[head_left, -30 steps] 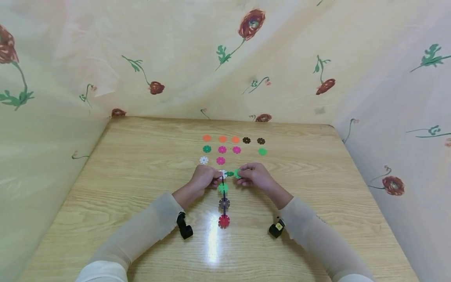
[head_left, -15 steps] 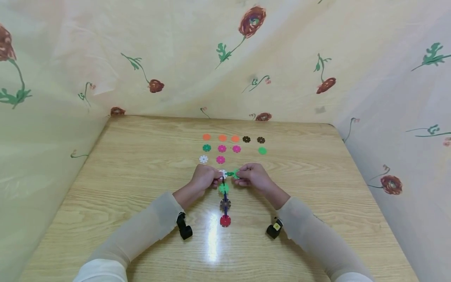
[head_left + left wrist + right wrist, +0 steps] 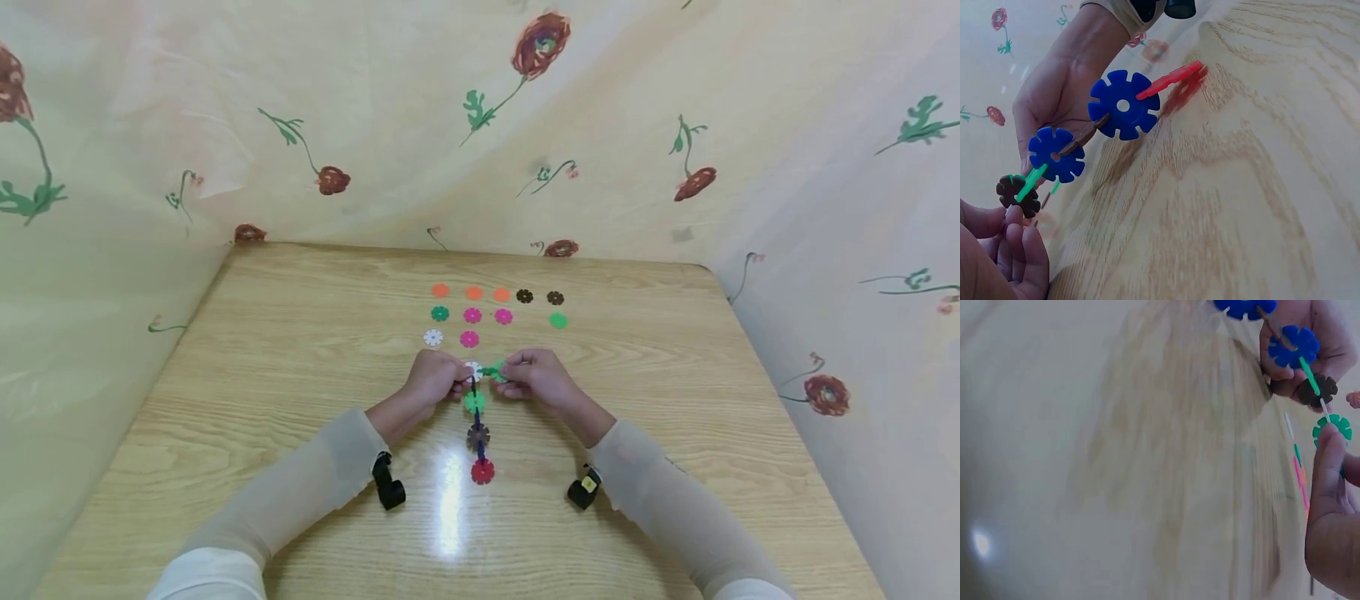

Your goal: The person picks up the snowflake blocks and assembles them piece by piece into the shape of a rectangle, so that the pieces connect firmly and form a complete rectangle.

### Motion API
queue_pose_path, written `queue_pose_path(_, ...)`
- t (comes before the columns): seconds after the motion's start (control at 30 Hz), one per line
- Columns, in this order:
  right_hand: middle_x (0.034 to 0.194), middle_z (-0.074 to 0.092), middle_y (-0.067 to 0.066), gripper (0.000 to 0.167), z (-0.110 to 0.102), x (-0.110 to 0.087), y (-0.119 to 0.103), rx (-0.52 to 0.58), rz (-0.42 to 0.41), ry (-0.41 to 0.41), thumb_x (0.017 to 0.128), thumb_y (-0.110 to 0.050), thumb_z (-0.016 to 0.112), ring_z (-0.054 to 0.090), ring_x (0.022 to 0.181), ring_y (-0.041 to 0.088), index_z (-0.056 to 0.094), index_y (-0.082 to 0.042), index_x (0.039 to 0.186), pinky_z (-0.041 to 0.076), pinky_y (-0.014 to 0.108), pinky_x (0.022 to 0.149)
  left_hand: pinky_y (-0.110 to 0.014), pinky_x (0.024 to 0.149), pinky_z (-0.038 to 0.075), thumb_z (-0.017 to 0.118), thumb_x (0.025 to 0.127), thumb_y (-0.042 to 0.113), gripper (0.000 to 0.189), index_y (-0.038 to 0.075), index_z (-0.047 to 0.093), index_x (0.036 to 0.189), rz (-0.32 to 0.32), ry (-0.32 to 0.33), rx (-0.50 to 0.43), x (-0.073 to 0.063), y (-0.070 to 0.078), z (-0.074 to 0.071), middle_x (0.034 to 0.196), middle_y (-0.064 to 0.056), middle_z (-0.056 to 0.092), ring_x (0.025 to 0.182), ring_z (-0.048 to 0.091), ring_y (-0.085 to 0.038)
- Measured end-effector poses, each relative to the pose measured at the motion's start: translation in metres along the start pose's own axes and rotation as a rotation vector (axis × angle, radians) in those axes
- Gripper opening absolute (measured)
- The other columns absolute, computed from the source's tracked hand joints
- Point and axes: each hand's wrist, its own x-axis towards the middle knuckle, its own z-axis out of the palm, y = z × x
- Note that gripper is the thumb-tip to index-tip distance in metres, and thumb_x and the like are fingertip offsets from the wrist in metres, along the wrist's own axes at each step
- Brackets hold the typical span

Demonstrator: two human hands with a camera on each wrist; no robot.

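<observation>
In the head view, my left hand pinches a white notched disc at the top of a chain of interlocking plastic discs. From it hang a light green disc, a brown disc and a red disc. Blue discs stand edge-on between them, plain in the left wrist view, where a dark brown disc is near my fingers. A darker green disc joins the white one sideways. My right hand pinches another light green disc against it; fingers partly hide that joint.
Loose discs lie in rows beyond the hands: orange, dark brown, pink, teal, light green and white. Flower-patterned cloth surrounds the wooden table at its back and sides.
My right hand has shifted slightly left, bringing its light green disc closer to the white one. The chain's red end has swung a little right. My left hand stays nearly in place.
</observation>
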Motion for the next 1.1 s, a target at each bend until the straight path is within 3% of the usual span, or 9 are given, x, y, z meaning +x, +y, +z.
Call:
queue_pose_path(0.13,0.09,0.073,0.017,0.026,-0.013,0.006,-0.007,-0.212,-0.015,0.032,0.101,-0.013,0.062,0.072,0.074,0.022,0.064,0.008,0.114,0.062,0.034,0.069,-0.022,0.054,0.052,0.068,0.092,0.002,0.012,-0.006,0.074,0.086,-0.016,-0.013,-0.004,0.0,0.001,-0.003,0.07,-0.009,0.066,0.059,0.056,-0.014)
queue_pose_path(0.37,0.1,0.07,0.019,0.027,-0.071,0.034,-0.025,-0.683,-0.091,0.314,0.101,-0.017,0.06,0.067,0.077,0.025,0.066,0.002,0.119,0.055,0.032,0.064,-0.024,0.057,0.056,0.068,0.092,0.003,0.012,-0.007,0.074,0.092,-0.031,-0.043,-0.007,0.002,-0.002,-0.006,0.075,-0.011,0.068,0.062,0.059,-0.015)
queue_pose_path(0.53,0.117,0.066,0.024,0.04,-0.096,0.045,-0.025,-0.889,-0.072,0.299,0.099,-0.021,0.061,0.066,0.096,0.034,0.06,0.001,0.132,0.055,0.044,0.079,-0.024,0.058,0.057,0.067,0.093,0.004,0.013,-0.007,0.074,0.094,-0.032,-0.061,-0.004,0.001,-0.005,-0.006,0.076,-0.012,0.068,0.063,0.06,-0.016)
queue_pose_path(0.73,0.116,0.065,0.026,0.037,-0.105,0.052,-0.018,-0.994,-0.065,0.257,0.096,-0.016,0.066,0.062,0.105,0.038,0.059,0.004,0.127,0.053,0.05,0.089,-0.024,0.06,0.057,0.067,0.094,0.005,0.014,-0.007,0.075,0.096,-0.029,-0.086,-0.008,0.002,-0.006,-0.002,0.076,-0.011,0.068,0.064,0.061,-0.015)
queue_pose_path(1.1,0.112,0.065,0.024,0.034,-0.1,0.052,-0.027,-0.991,-0.062,0.262,0.095,-0.014,0.066,0.062,0.099,0.035,0.058,0.006,0.12,0.053,0.046,0.087,-0.025,0.06,0.058,0.067,0.094,0.005,0.013,-0.005,0.076,0.092,-0.024,-0.057,0.005,0.004,-0.002,-0.006,0.077,-0.012,0.069,0.065,0.061,-0.016)
